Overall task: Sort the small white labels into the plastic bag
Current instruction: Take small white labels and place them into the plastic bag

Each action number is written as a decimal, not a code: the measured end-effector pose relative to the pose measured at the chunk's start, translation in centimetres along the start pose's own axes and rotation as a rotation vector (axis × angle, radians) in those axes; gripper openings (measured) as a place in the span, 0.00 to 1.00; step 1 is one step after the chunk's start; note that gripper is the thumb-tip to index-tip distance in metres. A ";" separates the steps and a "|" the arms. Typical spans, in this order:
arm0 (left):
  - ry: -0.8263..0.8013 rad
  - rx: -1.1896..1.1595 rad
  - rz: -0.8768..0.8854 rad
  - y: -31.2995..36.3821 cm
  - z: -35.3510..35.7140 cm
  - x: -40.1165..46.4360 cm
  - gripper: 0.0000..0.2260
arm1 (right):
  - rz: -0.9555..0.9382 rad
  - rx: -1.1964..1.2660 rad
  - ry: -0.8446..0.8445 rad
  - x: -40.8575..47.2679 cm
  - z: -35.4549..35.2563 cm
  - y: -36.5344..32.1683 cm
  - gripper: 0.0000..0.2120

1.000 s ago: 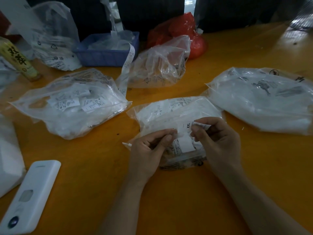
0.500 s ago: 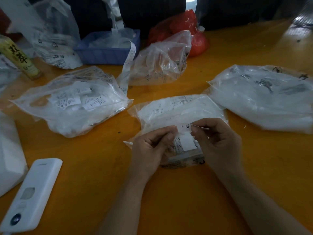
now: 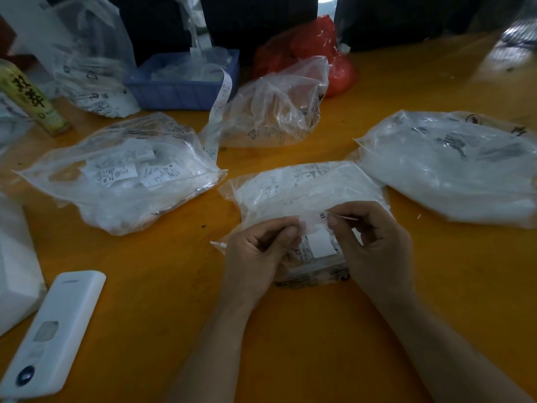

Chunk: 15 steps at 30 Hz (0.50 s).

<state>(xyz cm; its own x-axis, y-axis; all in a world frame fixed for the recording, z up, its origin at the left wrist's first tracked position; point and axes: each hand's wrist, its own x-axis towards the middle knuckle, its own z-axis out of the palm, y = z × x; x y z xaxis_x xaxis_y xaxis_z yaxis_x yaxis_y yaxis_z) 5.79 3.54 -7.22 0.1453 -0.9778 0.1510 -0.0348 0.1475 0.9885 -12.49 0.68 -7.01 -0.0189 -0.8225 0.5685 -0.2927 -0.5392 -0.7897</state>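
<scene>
Both hands pinch one label (image 3: 319, 228) over the middle bag (image 3: 305, 193): left hand (image 3: 255, 251), right hand (image 3: 374, 245). Bags around it already hold labels; this one is not yet in.

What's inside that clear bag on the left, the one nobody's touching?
Through the clear bag you can see small white labels with black print, lying on a white heap. What that heap is made of, and anything beneath it, stays hidden.

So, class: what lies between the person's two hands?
In the head view, a small white label sits between the left hand and right hand, over the plastic bag.
</scene>
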 end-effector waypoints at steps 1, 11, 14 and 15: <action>0.002 -0.014 -0.008 -0.1 0.0 0.0 0.08 | 0.005 0.018 0.027 0.0 -0.1 0.1 0.07; -0.009 -0.046 -0.019 -0.8 -0.1 0.2 0.09 | -0.040 0.034 -0.001 -0.2 0.3 0.2 0.07; -0.002 -0.009 -0.020 -0.8 -0.1 0.2 0.12 | -0.065 -0.001 -0.027 -0.3 0.4 0.2 0.08; -0.001 -0.006 -0.024 -0.8 -0.1 0.1 0.13 | -0.069 -0.007 -0.028 -0.3 0.5 0.1 0.08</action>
<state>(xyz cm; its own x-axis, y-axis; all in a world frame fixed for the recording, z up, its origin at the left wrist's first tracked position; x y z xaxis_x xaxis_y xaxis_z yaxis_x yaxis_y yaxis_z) 5.95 3.30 -8.00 0.1447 -0.9813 0.1269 -0.0251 0.1246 0.9919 -12.08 0.75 -7.36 0.0284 -0.7882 0.6147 -0.2988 -0.5936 -0.7473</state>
